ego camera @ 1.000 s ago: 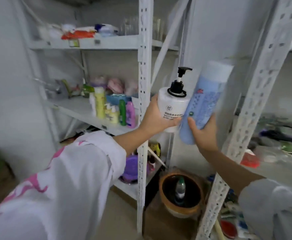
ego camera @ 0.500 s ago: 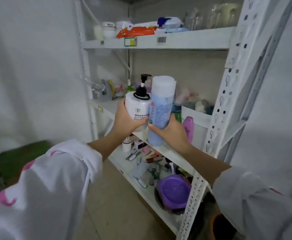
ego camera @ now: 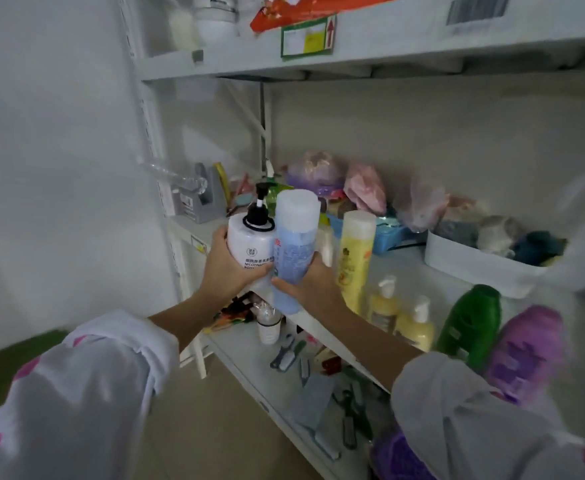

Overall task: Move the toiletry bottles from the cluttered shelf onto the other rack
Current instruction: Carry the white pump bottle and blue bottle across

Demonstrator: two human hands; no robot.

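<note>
Left hand: curled round the lower body of the white pump bottle, thumb toward the camera, fingers wrapped behind; bottle upright, held in front of the middle shelf's left front corner.
Right hand: wrapped round the lower half of the blue bottle, upright, its side touching the white pump bottle.
White pump bottle: wide, stiff plastic, probably fairly heavy if full; best held round the body as it is, not by the thin black pump, which could turn or press down.
Blue bottle: tall, smooth and narrow, likely slippery; a grip low on the body leaves it top-heavy, so a mid-body hold looks safer.
Front edge of the middle shelf: a tall yellow bottle, two small cream pump bottles, a green bottle and a purple bottle, standing in a row toward the right.
Handling of those: light rigid plastic by the look; the small pump bottles stand close together and could tip one another.
Back of the middle shelf: pink bags and a white bin of cloths.
Lower shelf: small tools, blurred.
</note>
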